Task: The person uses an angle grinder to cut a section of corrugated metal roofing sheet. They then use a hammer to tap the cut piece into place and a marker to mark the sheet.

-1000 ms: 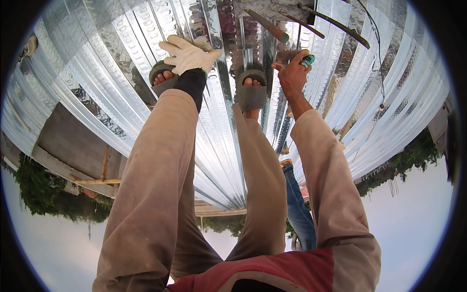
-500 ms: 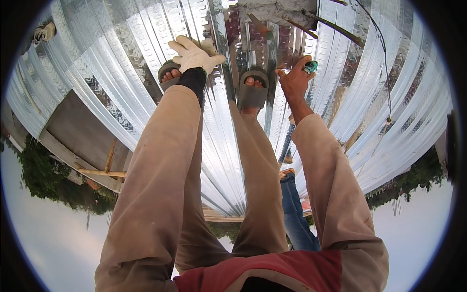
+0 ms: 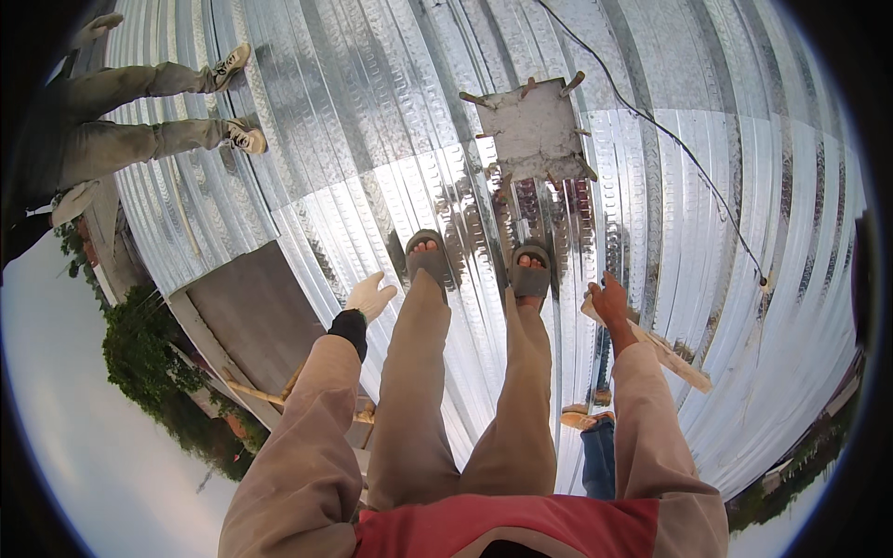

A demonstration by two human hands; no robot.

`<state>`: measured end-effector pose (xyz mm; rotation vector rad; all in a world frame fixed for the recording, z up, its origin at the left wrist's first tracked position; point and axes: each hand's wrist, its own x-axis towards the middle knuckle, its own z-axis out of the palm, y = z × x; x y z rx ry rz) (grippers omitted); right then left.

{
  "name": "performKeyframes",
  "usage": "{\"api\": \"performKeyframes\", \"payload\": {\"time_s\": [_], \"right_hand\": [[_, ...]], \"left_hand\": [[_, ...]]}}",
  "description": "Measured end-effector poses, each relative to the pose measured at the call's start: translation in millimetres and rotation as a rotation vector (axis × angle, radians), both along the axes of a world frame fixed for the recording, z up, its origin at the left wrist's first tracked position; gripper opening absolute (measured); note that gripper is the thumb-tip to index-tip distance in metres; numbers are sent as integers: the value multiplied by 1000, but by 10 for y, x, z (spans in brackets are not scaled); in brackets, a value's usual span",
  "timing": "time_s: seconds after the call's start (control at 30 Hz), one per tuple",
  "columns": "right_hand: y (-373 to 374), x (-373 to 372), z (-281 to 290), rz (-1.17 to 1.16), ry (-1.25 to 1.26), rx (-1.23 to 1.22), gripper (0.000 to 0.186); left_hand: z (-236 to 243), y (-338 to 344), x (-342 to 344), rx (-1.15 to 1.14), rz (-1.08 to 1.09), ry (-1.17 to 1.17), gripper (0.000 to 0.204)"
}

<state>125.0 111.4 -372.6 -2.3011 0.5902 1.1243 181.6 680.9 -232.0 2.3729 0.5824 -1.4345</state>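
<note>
My left hand point(image 3: 370, 296), in a pale glove, hangs above the corrugated metal sheets point(image 3: 372, 121) beside my left leg. Its fingers are apart and hold nothing. My bare right hand point(image 3: 610, 302) is closed to the right of my right leg; a small dark bit shows at its fingers, too little to name. Past that hand and forearm a pale wooden board point(image 3: 684, 363) slants over the sheets; I cannot make out any grip on it. My sandalled feet point(image 3: 532, 270) stand on the metal, just short of a square concrete block point(image 3: 532, 130) with stubs sticking out.
A co-worker in grey trousers point(image 3: 139, 139) stands on the sheets at the left. Another person's blue-jeans leg point(image 3: 600, 460) shows behind my right arm. A black cable point(image 3: 665, 135) crosses the right side. A grey opening point(image 3: 251, 307) and bamboo poles point(image 3: 256, 391) lie at left.
My view has risen and turned, bringing the co-worker and the whole block into sight. Both hands have left the area beside my feet. The teal-green thing at my right fingers no longer shows.
</note>
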Motion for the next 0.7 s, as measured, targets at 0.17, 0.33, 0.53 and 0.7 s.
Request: {"api": "performKeyframes", "payload": {"time_s": [0.17,0.33,0.53,0.7], "right_hand": [[48,-771,354,-74,86,37,58],[309,-872,574,-84,209,-36,55],[953,-616,834,-420,143,-133,49],[2201,-906,1601,-542,266,-254,45]], "left_hand": [[264,334,-329,-67,467,-81,67],[267,1087,-380,-48,-100,-336,51],[87,896,1789,-65,-256,-118,48],[-25,1390,2940,-102,-598,59,46]]}}
